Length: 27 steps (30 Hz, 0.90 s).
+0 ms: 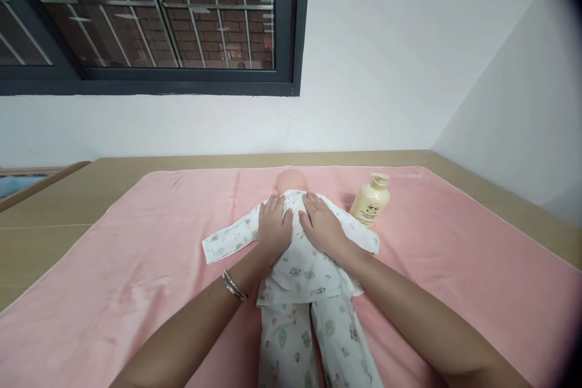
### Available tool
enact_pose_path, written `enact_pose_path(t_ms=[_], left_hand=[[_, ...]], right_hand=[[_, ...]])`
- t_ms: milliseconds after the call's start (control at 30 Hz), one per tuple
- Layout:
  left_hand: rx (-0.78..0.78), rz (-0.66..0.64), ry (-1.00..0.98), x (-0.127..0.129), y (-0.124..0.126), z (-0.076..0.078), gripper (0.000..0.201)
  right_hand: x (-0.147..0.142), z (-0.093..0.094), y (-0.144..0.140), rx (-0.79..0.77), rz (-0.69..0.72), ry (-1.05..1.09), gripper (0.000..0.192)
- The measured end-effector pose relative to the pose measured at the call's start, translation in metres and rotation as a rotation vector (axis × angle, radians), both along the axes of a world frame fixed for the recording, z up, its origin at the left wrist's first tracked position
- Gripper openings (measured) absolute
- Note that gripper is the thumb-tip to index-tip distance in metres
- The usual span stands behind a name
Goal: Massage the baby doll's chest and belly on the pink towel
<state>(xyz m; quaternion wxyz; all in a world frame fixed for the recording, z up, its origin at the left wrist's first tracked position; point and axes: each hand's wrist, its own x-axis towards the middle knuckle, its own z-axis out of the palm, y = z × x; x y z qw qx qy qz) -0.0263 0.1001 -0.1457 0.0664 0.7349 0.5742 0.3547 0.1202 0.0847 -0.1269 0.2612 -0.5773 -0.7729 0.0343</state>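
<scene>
While the baby doll in white printed cotton pyjamas (302, 267) lies fully dressed on the pink towel (136, 267), left hand (273, 225) and right hand (322, 225) rest flat on its chest, fingers spread, gripping nothing, cream pump bottle (370, 201) untouched.

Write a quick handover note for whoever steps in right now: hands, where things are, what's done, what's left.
Left hand and right hand: both flat, open, on the doll's upper back. Doll lies face down on the pink towel, dressed in printed pyjamas, head away from you. Lotion bottle stands on the towel by the doll's right-hand sleeve, untouched. Done: doll positioned. Left: cannot tell.
</scene>
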Motion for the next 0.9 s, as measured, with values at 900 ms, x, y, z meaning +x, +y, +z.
enact_pose_path(t_ms=[900], left_hand=[[-0.011, 0.0, -0.018, -0.0003, -0.0007, 0.0046, 0.044]], right_hand=[[-0.0075, -0.0015, -0.0074, -0.04, -0.03, -0.052, 0.055]])
